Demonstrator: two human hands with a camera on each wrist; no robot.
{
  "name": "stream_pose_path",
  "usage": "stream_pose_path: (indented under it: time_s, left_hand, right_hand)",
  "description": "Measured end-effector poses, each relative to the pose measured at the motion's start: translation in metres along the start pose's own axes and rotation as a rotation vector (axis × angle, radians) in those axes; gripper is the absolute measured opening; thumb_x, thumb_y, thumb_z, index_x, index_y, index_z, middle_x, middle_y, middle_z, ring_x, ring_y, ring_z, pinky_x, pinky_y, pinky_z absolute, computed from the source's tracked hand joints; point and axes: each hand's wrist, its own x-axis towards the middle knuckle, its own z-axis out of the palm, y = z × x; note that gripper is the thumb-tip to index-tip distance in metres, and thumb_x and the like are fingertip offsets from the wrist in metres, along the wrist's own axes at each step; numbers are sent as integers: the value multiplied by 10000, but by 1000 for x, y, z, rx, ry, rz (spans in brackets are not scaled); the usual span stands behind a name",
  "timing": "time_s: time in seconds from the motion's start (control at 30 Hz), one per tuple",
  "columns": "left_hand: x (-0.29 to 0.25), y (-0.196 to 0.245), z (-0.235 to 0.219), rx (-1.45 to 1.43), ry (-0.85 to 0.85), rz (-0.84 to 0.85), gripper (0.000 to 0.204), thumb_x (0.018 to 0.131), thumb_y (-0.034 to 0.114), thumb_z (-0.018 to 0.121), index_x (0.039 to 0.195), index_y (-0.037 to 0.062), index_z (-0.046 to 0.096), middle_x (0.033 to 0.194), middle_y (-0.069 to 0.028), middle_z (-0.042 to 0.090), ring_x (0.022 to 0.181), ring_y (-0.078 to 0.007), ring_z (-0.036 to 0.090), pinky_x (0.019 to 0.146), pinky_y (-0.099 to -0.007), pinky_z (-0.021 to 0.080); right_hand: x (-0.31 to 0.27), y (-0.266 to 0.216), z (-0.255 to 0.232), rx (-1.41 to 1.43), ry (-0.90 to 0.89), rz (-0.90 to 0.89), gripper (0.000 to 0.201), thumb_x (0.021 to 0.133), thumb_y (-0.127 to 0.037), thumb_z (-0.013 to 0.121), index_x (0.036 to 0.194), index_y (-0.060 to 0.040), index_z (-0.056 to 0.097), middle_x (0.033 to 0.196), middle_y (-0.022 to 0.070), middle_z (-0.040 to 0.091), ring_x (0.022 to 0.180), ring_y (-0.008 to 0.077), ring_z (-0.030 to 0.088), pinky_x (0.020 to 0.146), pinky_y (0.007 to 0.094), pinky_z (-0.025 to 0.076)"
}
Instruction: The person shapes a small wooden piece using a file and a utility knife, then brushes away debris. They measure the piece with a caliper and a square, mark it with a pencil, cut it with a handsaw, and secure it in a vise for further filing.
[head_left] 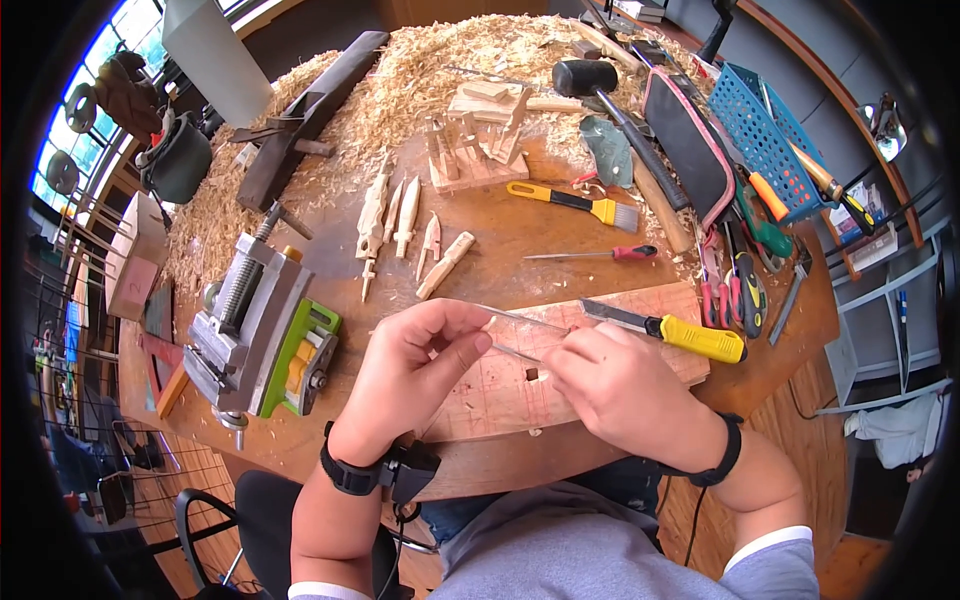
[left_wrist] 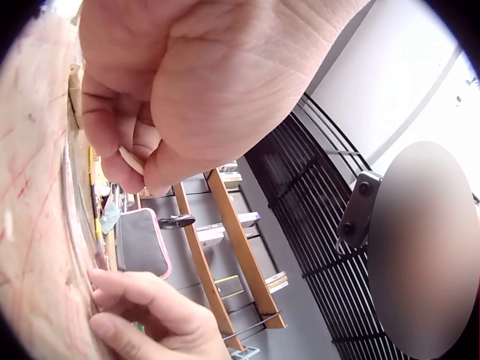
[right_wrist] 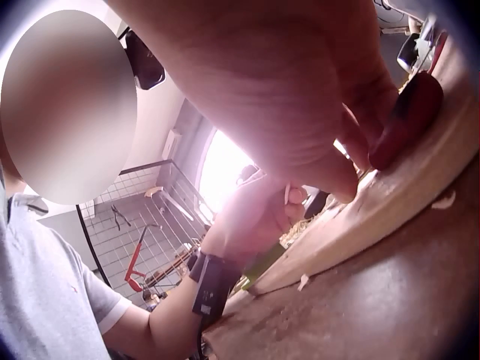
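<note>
Between the thumb and finger of my left hand [head_left: 405,365] is a small pale sliver of wood [left_wrist: 131,160], pinched above the board. My right hand [head_left: 630,385] bends its fingers over the marked wooden board [head_left: 480,405] and grips a thin metal tool [head_left: 517,353], whose shaft points toward the left fingertips. A second thin metal shaft [head_left: 525,318] runs just beyond it. In the right wrist view a red and black handle [right_wrist: 409,120] shows close under the right hand. A yellow utility knife [head_left: 700,338] lies on the board just beyond the right hand.
A bench vise [head_left: 245,320] stands at left. Carved wooden pieces [head_left: 405,215] lie beyond the hands, near a yellow-handled brush [head_left: 580,205] and a red-handled screwdriver [head_left: 590,254]. Wood shavings [head_left: 430,60] heap at the back. Pliers [head_left: 740,280] and a blue basket [head_left: 765,135] are at right.
</note>
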Motion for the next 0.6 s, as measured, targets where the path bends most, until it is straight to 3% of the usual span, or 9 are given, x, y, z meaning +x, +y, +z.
stream_pose_path:
  time_s: [0.03, 0.17, 0.23, 0.33, 0.47, 0.53, 0.57, 0.6]
  left_hand:
    - [1, -2, 0, 32, 38, 50, 151, 900, 3, 698, 1049, -14, 682, 867, -5, 657, 750, -38, 569, 652, -205, 472]
    - [5, 1, -8, 193, 68, 158, 141, 879, -8, 710, 1019, -16, 699, 841, -18, 636, 726, -58, 568, 637, -215, 465]
    - [4, 6, -10, 252, 137, 111, 94, 882, -56, 689, 975, -41, 699, 869, -5, 598, 770, -65, 559, 707, -204, 446]
    - [5, 8, -11, 401, 142, 110, 101, 861, -39, 700, 962, -40, 711, 818, -31, 601, 728, -77, 561, 650, -223, 446]
    - [6, 1, -10, 601, 118, 134, 113, 833, -30, 710, 945, -41, 711, 784, -63, 610, 675, -97, 557, 603, -250, 447]
    - [6, -1, -10, 608, 115, 155, 111, 857, -18, 694, 966, -43, 700, 797, -59, 626, 672, -97, 555, 607, -245, 446]
    - [7, -1, -10, 614, 115, 181, 112, 882, -7, 679, 986, -45, 688, 811, -54, 641, 669, -98, 553, 611, -239, 445]
    - [8, -1, -9, 613, 116, 181, 112, 882, -7, 679, 986, -45, 688, 811, -54, 641, 669, -98, 553, 611, -239, 445]
  right_hand:
    - [-4, 1, 2, -93, -61, 7, 239, 833, -28, 581, 1068, -14, 620, 928, 131, 585, 858, 317, 602, 778, 403, 520]
    - [-8, 3, 11, -91, 14, -45, 276, 840, -15, 533, 1099, -17, 626, 915, 136, 583, 834, 312, 601, 773, 401, 524]
    - [-6, -1, 8, 43, 65, 55, 344, 835, -2, 548, 1171, -2, 618, 893, 159, 572, 831, 327, 606, 774, 415, 522]
    - [-6, 1, 10, 246, 61, 138, 387, 855, 29, 578, 1240, 21, 600, 868, 171, 554, 770, 338, 596, 712, 418, 498]
    - [-2, 8, 17, 387, 105, 96, 392, 869, 34, 563, 1259, 28, 598, 846, 184, 557, 756, 338, 592, 676, 388, 485]
    - [0, 11, 21, 406, 91, 78, 351, 905, 16, 562, 1253, 33, 604, 840, 132, 596, 759, 259, 608, 670, 339, 487]
    - [0, 10, 22, 407, 91, 79, 351, 905, 16, 562, 1253, 33, 604, 840, 132, 596, 759, 259, 608, 670, 339, 487]
    - [2, 8, 23, 622, 96, 199, 301, 928, -20, 566, 1219, 36, 621, 831, 109, 617, 734, 207, 608, 656, 330, 495]
